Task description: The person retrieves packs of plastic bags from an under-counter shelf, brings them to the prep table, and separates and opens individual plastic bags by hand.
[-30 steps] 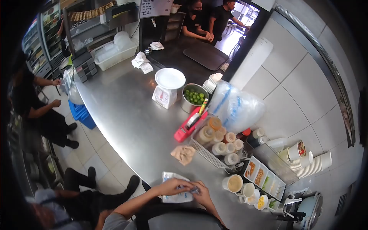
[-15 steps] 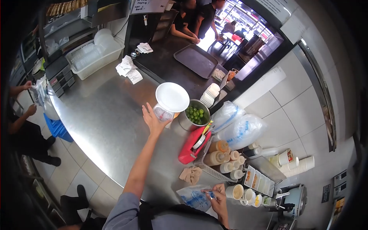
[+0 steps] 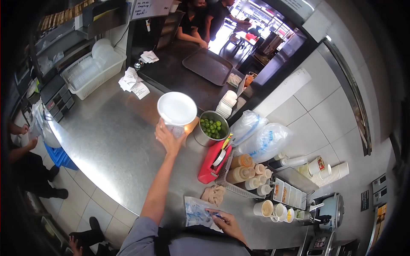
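Observation:
My left hand [image 3: 169,138] reaches far over the steel counter and wraps round the body of the white scale [image 3: 176,129], below its round white plate [image 3: 177,108]. A steel pot of green limes [image 3: 212,126] stands just right of the scale. Near my body, my right hand [image 3: 225,221] pinches the edge of a clear plastic bag with blue print [image 3: 198,212], which lies on the counter. A crumpled tan cloth [image 3: 213,195] sits beside the bag.
Right of centre are a red tape dispenser [image 3: 212,164], a basket of sauce bottles [image 3: 233,185], topping trays [image 3: 289,194] and cups [image 3: 263,208]. Receipts [image 3: 134,82] and a white basket [image 3: 95,74] lie at the back left. Co-workers stand at the left and beyond the dark pass counter [image 3: 164,70].
My left hand left the bag and reached forward to the scale, which has since shifted slightly left in view with it. The view has swung right. My right hand stayed at the bag.

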{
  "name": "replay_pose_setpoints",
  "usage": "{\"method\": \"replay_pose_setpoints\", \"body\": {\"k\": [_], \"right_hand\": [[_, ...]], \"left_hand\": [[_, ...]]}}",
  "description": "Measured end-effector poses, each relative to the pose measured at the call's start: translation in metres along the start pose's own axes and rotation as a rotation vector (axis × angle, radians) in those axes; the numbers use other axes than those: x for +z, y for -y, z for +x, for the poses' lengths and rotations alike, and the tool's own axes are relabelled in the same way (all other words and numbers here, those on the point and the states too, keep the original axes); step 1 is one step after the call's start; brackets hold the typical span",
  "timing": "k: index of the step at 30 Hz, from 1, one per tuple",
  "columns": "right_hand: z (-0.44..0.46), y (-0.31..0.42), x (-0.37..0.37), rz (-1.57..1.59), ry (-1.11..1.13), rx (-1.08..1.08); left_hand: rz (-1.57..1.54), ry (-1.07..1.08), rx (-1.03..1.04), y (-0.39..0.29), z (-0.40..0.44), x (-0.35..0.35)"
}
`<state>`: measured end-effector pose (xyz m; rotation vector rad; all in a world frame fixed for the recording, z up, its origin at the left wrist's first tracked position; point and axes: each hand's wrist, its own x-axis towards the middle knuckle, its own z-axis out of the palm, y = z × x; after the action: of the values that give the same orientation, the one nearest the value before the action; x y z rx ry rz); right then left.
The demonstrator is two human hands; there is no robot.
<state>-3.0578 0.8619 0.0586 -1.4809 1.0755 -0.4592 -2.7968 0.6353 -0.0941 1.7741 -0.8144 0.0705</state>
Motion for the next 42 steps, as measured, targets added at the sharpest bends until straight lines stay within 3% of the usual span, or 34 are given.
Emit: {"method": "replay_pose_setpoints", "body": {"k": [5,8,11,14,17,20,24,27,29,32,35,38,41,42], "right_hand": [[0.005,-0.002,0.006,0.036,0.059,-0.171],[0.008,-0.004,0.008,0.066,0.134,-0.224],[0.008,-0.007,0.013,0.207,0.22,-0.265],[0.003,0.008,0.015,0.195,0.3,-0.318],[0.0,0.013,0.017,0.378,0.437,-0.331],[-0.005,0.013,0.017,0.485,0.408,-0.424],[-0.014,-0.003,-0.009,0.493,0.344,-0.322],[-0.021,-0.017,-0.029,0.105,0.306,-0.233],[-0.021,-0.021,-0.026,-0.253,0.217,-0.469],[-0.012,-0.023,-0.016,-0.585,-0.064,-0.574],[-0.003,-0.03,-0.016,-0.611,-0.257,-0.736],[0.004,-0.044,-0.009,0.009,-0.058,-0.494],[0.014,-0.07,-0.008,0.306,0.067,-0.385],[0.018,-0.075,-0.01,0.158,0.006,-0.39]], "left_hand": [[-0.015,-0.067,0.076,0.02,-0.036,-0.04],[0.057,0.039,-0.022,0.01,-0.046,-0.071],[-0.169,0.043,-0.003,0.018,-0.073,-0.108],[-0.82,0.64,-0.425,0.008,-0.1,-0.176],[-1.457,1.214,-0.927,0.0,-0.133,-0.241],[-1.441,1.102,-0.873,-0.004,-0.164,-0.251],[-1.23,0.984,-0.903,-0.021,-0.17,-0.269],[-1.158,0.883,-0.848,-0.026,-0.167,-0.281],[-1.083,0.825,-0.809,-0.021,-0.165,-0.283],[-1.034,0.737,-0.78,-0.016,-0.166,-0.283],[-1.06,0.682,-0.763,-0.027,-0.163,-0.285],[-1.086,0.683,-0.745,-0.032,-0.164,-0.284],[-1.092,0.718,-0.757,-0.03,-0.167,-0.276],[-1.108,0.718,-0.772,-0.032,-0.167,-0.274]]}}
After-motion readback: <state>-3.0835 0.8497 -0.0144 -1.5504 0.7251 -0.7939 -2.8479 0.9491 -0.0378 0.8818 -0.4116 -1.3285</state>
